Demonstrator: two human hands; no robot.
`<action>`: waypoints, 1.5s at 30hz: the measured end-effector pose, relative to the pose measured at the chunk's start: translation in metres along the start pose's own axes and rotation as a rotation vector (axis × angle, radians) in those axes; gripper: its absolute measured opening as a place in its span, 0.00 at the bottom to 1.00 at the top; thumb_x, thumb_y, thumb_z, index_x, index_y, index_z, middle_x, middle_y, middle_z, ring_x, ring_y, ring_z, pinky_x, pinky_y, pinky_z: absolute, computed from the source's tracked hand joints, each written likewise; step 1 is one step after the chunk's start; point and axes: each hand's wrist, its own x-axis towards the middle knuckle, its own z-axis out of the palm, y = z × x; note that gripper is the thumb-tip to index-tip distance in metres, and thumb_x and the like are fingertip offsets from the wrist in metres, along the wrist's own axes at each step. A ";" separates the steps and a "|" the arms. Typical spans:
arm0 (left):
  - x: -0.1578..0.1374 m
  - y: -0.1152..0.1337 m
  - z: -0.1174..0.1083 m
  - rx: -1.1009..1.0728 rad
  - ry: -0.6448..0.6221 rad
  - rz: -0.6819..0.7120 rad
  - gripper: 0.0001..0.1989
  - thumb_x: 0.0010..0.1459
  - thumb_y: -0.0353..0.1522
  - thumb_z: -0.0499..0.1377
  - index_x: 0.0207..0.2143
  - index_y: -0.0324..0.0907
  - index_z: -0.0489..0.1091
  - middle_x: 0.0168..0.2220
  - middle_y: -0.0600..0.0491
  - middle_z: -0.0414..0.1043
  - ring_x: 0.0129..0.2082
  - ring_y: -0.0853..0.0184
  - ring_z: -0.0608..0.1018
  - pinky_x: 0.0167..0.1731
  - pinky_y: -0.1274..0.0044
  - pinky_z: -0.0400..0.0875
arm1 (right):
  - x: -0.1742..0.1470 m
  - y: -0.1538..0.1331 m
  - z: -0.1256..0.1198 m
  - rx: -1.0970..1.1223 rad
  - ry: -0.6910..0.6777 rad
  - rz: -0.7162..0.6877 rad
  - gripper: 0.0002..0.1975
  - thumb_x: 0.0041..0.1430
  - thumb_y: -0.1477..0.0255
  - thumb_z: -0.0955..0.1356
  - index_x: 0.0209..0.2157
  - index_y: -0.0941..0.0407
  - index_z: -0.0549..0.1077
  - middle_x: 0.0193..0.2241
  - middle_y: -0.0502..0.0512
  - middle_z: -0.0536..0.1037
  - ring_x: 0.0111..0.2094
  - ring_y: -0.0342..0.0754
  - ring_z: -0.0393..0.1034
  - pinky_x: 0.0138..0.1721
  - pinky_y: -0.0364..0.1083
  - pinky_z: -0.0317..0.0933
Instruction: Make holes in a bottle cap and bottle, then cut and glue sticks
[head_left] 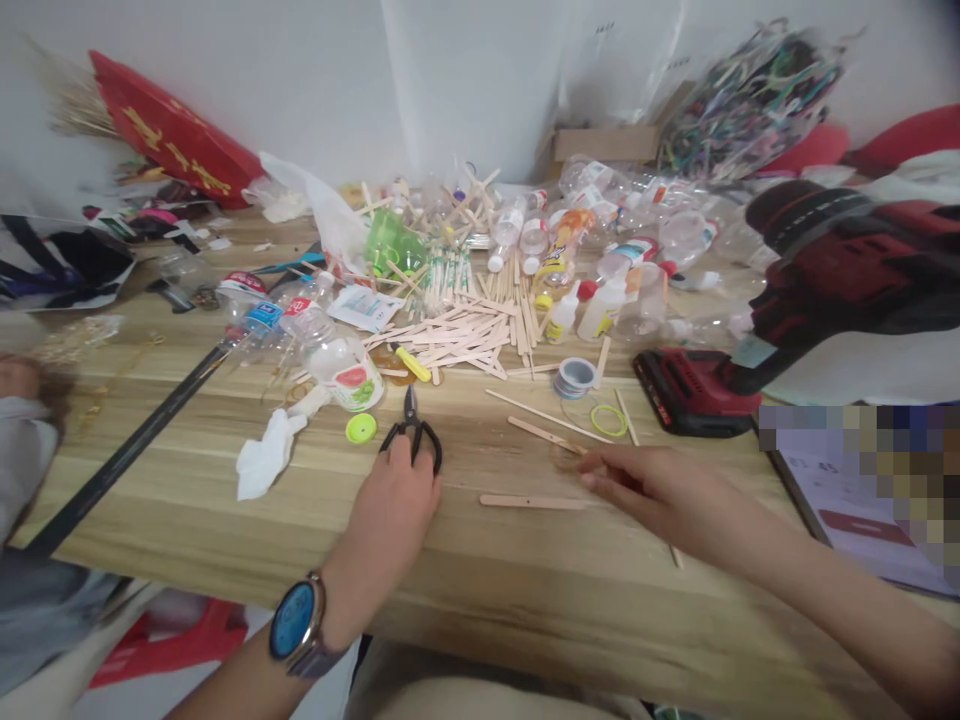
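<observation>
On the bench (pixel 420 580), two flat sticks (pixel 532 502) are seen in front of the right hand (pixel 637 490), the lower lying almost parallel to the near edge. One pair of scissors (pixel 411 425), one tape roll (pixel 576 378), one green ring (pixel 609 421) and one green cap (pixel 361 428) are counted; the sticks of the pile (pixel 457 340) toward the far edge are too many for counting.

The left hand (pixel 401 495) is extended from the near edge, palm down, its fingers curled over the scissors' handles; the blades are pointed to the far edge. How firmly they are gripped cannot be told. The right hand is reached in from the near right, its thumb and forefinger brought near together at the upper stick's end; whether it is pinched cannot be told.
</observation>
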 end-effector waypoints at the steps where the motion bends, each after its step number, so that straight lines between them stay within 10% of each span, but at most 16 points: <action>1: 0.000 -0.003 0.000 -0.070 0.050 -0.020 0.08 0.61 0.26 0.53 0.31 0.37 0.71 0.35 0.44 0.70 0.33 0.59 0.75 0.34 0.68 0.73 | 0.000 -0.003 0.002 0.010 -0.003 -0.018 0.17 0.65 0.60 0.58 0.36 0.54 0.73 0.24 0.51 0.73 0.26 0.46 0.65 0.28 0.45 0.53; 7: -0.008 -0.010 -0.022 -0.923 0.268 -0.251 0.14 0.65 0.40 0.52 0.29 0.42 0.67 0.36 0.50 0.70 0.35 0.65 0.76 0.36 0.72 0.74 | 0.003 -0.024 0.015 0.176 0.122 -0.035 0.18 0.64 0.59 0.58 0.40 0.54 0.74 0.23 0.50 0.71 0.25 0.46 0.64 0.27 0.45 0.57; 10: -0.018 0.014 -0.034 -1.120 0.366 -0.170 0.13 0.63 0.41 0.56 0.31 0.42 0.70 0.44 0.48 0.69 0.47 0.63 0.74 0.44 0.73 0.73 | 0.011 -0.039 0.025 0.331 0.238 -0.092 0.25 0.59 0.59 0.63 0.54 0.56 0.68 0.39 0.58 0.77 0.38 0.50 0.72 0.41 0.50 0.66; 20: -0.030 0.081 -0.031 -1.458 0.147 0.115 0.17 0.65 0.45 0.53 0.34 0.42 0.70 0.44 0.47 0.66 0.47 0.63 0.71 0.46 0.73 0.71 | 0.000 -0.054 0.022 0.998 0.081 -0.169 0.30 0.52 0.67 0.68 0.58 0.50 0.61 0.52 0.58 0.69 0.49 0.50 0.70 0.47 0.49 0.68; 27: -0.032 0.084 -0.031 -1.566 -0.054 0.095 0.18 0.68 0.44 0.48 0.34 0.42 0.68 0.37 0.51 0.67 0.37 0.67 0.70 0.41 0.75 0.67 | -0.010 -0.039 0.022 0.556 0.182 -0.063 0.20 0.55 0.62 0.66 0.47 0.56 0.65 0.27 0.48 0.63 0.26 0.43 0.59 0.25 0.42 0.59; 39: -0.038 0.079 -0.032 -1.647 -0.058 0.134 0.22 0.67 0.48 0.46 0.29 0.42 0.63 0.32 0.52 0.63 0.31 0.69 0.66 0.36 0.75 0.63 | -0.026 -0.042 0.016 0.648 0.116 -0.066 0.25 0.55 0.60 0.66 0.53 0.54 0.61 0.27 0.49 0.62 0.26 0.44 0.60 0.23 0.41 0.60; 45: -0.045 0.070 -0.029 -1.686 -0.069 0.042 0.24 0.67 0.50 0.40 0.28 0.43 0.59 0.29 0.52 0.61 0.30 0.67 0.65 0.34 0.73 0.64 | -0.028 -0.028 0.020 0.270 0.312 -0.021 0.12 0.57 0.62 0.62 0.24 0.53 0.62 0.16 0.45 0.57 0.18 0.41 0.53 0.18 0.41 0.49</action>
